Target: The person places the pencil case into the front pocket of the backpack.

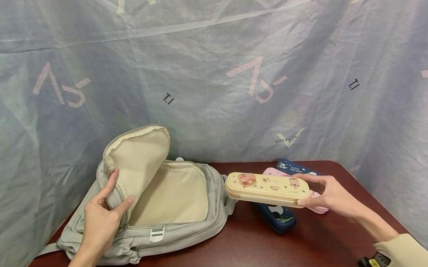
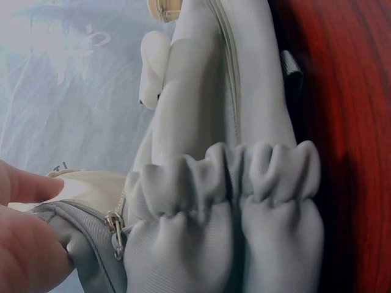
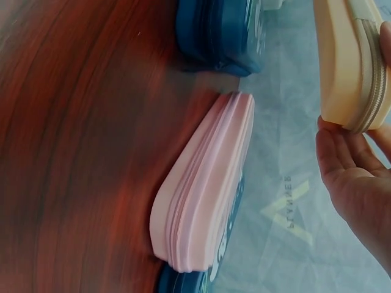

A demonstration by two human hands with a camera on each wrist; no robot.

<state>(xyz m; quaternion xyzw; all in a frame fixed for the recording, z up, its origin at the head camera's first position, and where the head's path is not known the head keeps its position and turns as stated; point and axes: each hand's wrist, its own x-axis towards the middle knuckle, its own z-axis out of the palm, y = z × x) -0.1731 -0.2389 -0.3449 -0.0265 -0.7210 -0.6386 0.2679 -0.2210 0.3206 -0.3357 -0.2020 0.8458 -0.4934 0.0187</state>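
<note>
A grey backpack (image 1: 182,238) lies on the table with its front compartment unzipped, showing a cream lining (image 1: 170,198). My left hand (image 1: 101,214) grips the edge of the raised flap (image 1: 140,155), thumb on the lining side; in the left wrist view the thumb and fingers pinch that edge beside a metal zipper pull (image 2: 115,229). Right of the bag, my right hand (image 1: 327,192) holds a yellow pencil case (image 1: 269,186) with cartoon animals by its right end, above the table. The right wrist view shows its zipper side and the fingers around the end of the yellow pencil case (image 3: 342,67).
Below the held case lie a pink pencil case (image 1: 320,209), a dark blue one (image 1: 278,217) in front and another dark blue one (image 1: 296,168) behind. All are on the reddish-brown table (image 1: 246,250). A printed grey cloth (image 1: 212,78) hangs behind.
</note>
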